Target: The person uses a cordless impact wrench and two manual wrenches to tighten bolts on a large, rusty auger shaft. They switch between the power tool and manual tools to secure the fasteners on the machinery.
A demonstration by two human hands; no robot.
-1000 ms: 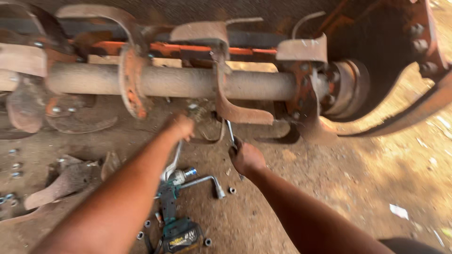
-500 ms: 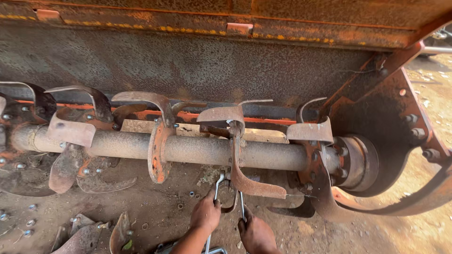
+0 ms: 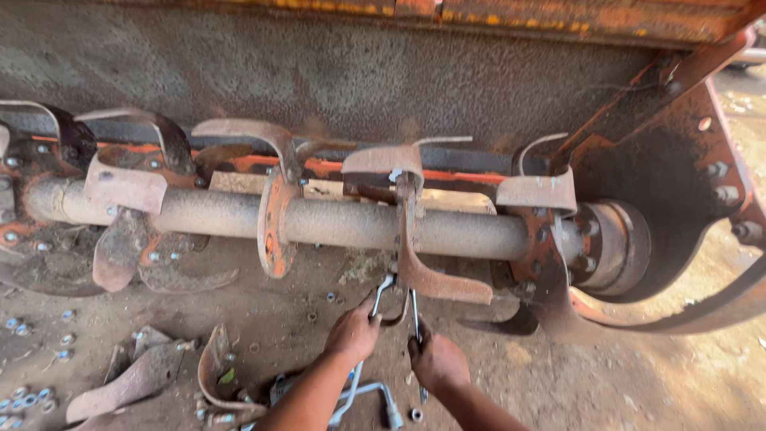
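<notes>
Nearest, loose bolts (image 3: 415,413) and detached curved blades (image 3: 132,381) lie on the dirt floor. Above them, the left hand (image 3: 353,333) grips one wrench (image 3: 384,289) and the right hand (image 3: 436,361) grips another (image 3: 416,307) — both tools reach up to a blade flange (image 3: 408,231) on the rusty rotor shaft (image 3: 335,222). Beyond — the tiller's worn hood (image 3: 335,72).

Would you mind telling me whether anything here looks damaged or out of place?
Yes. Loose curved blades lie detached on the dirt at lower left, with nuts and bolts scattered around them. The rotor shaft and its mounted blades are heavily rusted. Both hands hold wrenches at one blade flange.
</notes>
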